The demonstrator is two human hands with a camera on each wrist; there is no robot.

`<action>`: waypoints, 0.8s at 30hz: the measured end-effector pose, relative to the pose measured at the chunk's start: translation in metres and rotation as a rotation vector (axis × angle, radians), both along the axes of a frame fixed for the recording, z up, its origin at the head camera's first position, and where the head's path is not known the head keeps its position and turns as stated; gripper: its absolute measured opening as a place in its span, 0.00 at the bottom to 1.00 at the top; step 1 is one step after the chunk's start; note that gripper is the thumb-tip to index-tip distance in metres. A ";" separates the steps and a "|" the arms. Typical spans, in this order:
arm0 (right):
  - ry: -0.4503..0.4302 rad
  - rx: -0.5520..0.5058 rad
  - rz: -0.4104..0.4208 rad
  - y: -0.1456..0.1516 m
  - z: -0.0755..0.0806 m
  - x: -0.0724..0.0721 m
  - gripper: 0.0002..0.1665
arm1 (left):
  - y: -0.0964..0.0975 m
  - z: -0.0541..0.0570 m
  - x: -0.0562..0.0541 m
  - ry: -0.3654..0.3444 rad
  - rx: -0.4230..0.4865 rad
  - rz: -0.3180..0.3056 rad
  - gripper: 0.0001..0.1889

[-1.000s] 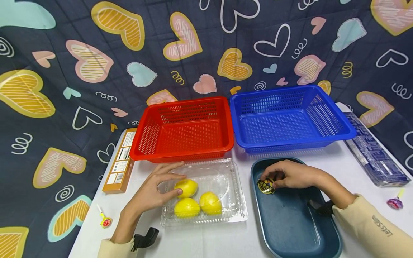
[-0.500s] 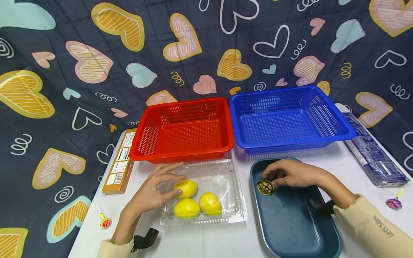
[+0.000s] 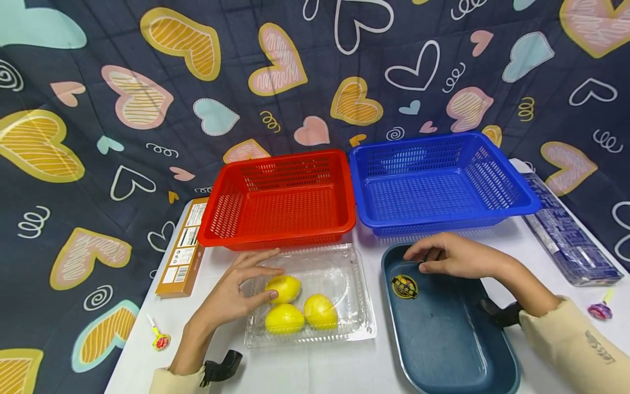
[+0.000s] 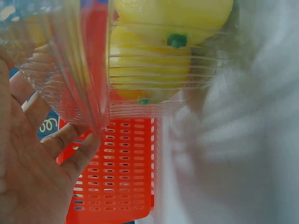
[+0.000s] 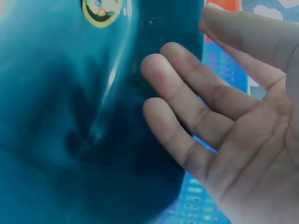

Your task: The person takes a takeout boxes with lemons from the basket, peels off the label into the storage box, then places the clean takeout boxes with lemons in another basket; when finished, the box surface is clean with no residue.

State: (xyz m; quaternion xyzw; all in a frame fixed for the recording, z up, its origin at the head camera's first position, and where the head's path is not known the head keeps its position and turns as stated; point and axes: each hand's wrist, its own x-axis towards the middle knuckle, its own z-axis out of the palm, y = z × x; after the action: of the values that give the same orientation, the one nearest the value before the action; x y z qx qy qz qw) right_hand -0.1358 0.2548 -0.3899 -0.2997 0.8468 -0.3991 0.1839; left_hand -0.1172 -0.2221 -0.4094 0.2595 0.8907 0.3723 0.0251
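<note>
My left hand (image 3: 233, 290) touches the left edge of a clear plastic clamshell container (image 3: 351, 295), its fingers fairly straight. Three yellow lemon-like fruits (image 3: 321, 312) sit inside that container; the left wrist view shows green spots on the fruits (image 4: 176, 40) through the ribbed wall. My right hand (image 3: 458, 256) hovers over the far end of a dark teal tray (image 3: 443, 339), fingers loosely bent and holding nothing. A round black and yellow sticker (image 3: 404, 287) lies on the tray's inner surface near its far left corner, also seen as a label (image 5: 102, 10) in the right wrist view.
Behind stand a red basket (image 3: 290, 210) and a blue basket (image 3: 418, 191). An orange box (image 3: 184, 251) lies at left, a dark blue wrapped package (image 3: 571, 235) at right. Lollipops rest near both sides, one red and yellow lollipop (image 3: 160, 342) and one purple lollipop (image 3: 600, 311).
My right hand has let go of the sticker and moved up and to the right. The sticker now lies flat in the tray. My left hand has stayed in place.
</note>
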 end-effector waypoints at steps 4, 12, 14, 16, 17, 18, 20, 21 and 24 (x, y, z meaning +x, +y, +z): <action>-0.001 -0.019 -0.032 0.005 0.006 -0.001 0.16 | 0.000 -0.002 0.001 0.019 -0.005 -0.001 0.21; 0.177 -0.007 -0.186 0.023 0.021 -0.002 0.13 | -0.001 -0.005 0.003 0.057 0.012 -0.001 0.20; 0.231 0.008 -0.242 0.029 0.024 -0.003 0.13 | -0.001 -0.007 0.004 0.066 0.020 0.001 0.20; 0.270 0.019 -0.291 0.036 0.025 -0.004 0.14 | -0.001 -0.008 0.004 0.073 0.026 0.002 0.20; 0.287 0.021 -0.314 0.039 0.026 -0.005 0.14 | -0.001 -0.009 0.004 0.077 0.029 0.002 0.19; 0.297 0.022 -0.340 0.043 0.026 -0.005 0.14 | -0.001 -0.009 0.005 0.082 0.031 0.003 0.19; 0.294 0.025 -0.406 0.049 0.027 -0.007 0.15 | -0.001 -0.010 0.005 0.096 0.037 0.001 0.19; 0.291 0.026 -0.437 0.052 0.027 -0.008 0.15 | -0.001 -0.011 0.005 0.107 0.039 0.000 0.19; 0.293 0.025 -0.519 0.062 0.027 -0.011 0.16 | 0.000 -0.011 0.006 0.136 0.045 -0.001 0.19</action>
State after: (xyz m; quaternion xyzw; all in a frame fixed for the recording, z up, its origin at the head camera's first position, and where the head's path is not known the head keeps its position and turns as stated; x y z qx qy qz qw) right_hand -0.1467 0.3172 -0.3625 -0.1253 0.9175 -0.3749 -0.0447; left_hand -0.1111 -0.2224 -0.4207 0.2851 0.8818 0.3735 -0.0411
